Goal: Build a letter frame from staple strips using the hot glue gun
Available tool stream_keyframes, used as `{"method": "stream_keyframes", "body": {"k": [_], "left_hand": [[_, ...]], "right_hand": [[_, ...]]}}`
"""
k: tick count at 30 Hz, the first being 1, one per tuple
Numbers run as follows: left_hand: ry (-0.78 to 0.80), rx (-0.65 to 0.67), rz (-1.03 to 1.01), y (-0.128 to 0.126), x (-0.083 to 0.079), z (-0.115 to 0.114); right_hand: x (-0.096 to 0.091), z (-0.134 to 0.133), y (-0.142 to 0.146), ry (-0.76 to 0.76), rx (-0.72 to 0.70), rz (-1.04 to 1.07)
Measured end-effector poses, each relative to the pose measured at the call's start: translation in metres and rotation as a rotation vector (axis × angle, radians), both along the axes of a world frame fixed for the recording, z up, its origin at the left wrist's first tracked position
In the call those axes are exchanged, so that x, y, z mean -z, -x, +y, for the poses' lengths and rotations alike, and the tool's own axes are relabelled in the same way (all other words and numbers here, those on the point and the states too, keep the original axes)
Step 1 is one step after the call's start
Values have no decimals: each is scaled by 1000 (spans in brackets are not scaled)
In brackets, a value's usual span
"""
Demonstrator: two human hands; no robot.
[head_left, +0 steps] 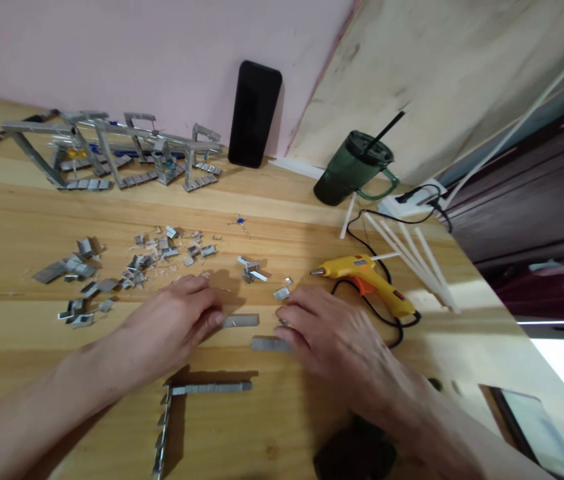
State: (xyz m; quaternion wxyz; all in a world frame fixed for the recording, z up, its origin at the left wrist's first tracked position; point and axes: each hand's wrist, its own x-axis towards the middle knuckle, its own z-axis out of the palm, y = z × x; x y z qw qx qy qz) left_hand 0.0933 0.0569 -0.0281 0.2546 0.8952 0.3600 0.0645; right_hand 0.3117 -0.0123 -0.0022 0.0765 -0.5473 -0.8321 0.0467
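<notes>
My left hand [175,320] lies low on the wooden table [22,220], fingertips pinched on the left end of a short staple strip [243,321]. My right hand [329,333] rests beside it, fingers curled onto the right end of a second staple strip [268,344] lying just below the first. An L-shaped piece made of staple strips [202,390] lies nearer to me, below both hands. Small loose staple bits [255,268] sit just beyond my fingers.
Scattered staple pieces [112,273] cover the table's left middle. A built staple structure [112,150] stands at the back left, a black phone [255,113] leans on the wall, and a green cup with a straw [355,167] stands nearby. A yellow glue gun [367,277], white glue sticks [412,253] and a power strip [415,200] are at right.
</notes>
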Motion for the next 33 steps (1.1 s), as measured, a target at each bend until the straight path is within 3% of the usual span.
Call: {"method": "stream_keyframes", "body": {"k": [9,18,24,33], "left_hand": [[30,-90,-81,-1,-3,3],[3,-73,-82,-1,1,3],[-59,-124,-16,-5,3,-4],[-148,-3,90,-19,-4,-6]], "right_hand": [[18,-24,2,46,11,-124],[2,-24,-18,122,105,-208],[6,-32,-18,93,90,-175],[9,-40,-5,15,8,-135]]}}
